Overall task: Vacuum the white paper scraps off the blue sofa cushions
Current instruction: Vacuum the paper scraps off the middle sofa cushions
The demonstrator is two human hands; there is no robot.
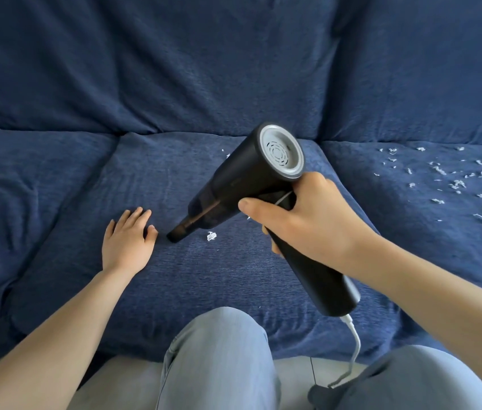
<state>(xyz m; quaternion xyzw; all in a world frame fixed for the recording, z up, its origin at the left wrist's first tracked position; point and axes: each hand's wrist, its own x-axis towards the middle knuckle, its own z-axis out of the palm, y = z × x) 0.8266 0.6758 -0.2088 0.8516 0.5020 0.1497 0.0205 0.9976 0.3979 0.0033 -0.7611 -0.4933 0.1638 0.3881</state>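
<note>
My right hand (pixel 307 220) grips the handle of a black handheld vacuum (pixel 245 179). Its narrow nozzle (pixel 176 234) points down-left and touches the middle blue sofa cushion (pixel 204 285). My left hand (pixel 129 238) lies flat on that cushion with fingers straight, just left of the nozzle tip. One white paper scrap (pixel 211 236) sits right of the nozzle, and tiny bits (pixel 224 152) lie near the cushion's back. Several white scraps (pixel 452 182) are strewn over the right cushion (pixel 411 232).
A white cord (pixel 355 347) hangs from the vacuum's handle end down past my right knee (pixel 417 380). My left knee (pixel 219 350) is against the sofa's front edge. The left cushion (pixel 27 202) and the backrest (pixel 204 69) show no scraps.
</note>
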